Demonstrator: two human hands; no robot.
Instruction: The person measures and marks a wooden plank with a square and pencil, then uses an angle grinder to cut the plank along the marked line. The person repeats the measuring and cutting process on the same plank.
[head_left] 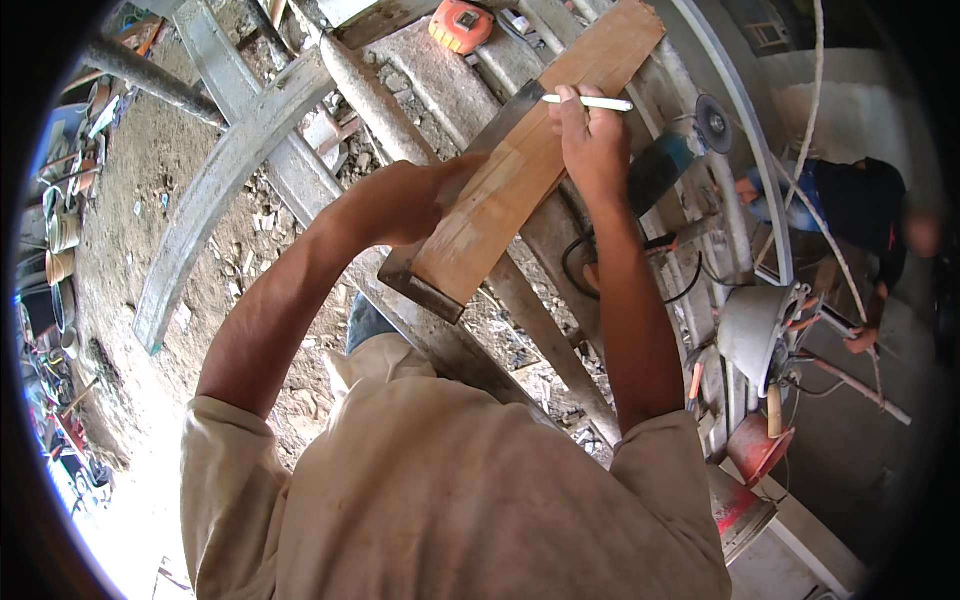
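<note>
A flat wooden board [500, 200] lies slantwise on top of a dark metal piece [428, 287], whose edges show past the board at its near end and left side. At the board's left edge my left hand [425, 200] is closed round the side, its fingertips hidden. My right hand [592, 140] rests over the board's right side, pinching a white pen [590, 102]. The pen lies nearly level across the board, pointing left toward the dark metal edge. An angle grinder [665, 160] with a round disc is just right of my right hand.
Several metal bars [375, 105] run beneath the board above rubble-strewn ground. An orange tape measure [461, 26] sits at the far side. A curved grey metal length [215, 205] stands left. Rightward are a grey bowl-shaped thing [755, 330], a red container [758, 448] and another person [850, 205].
</note>
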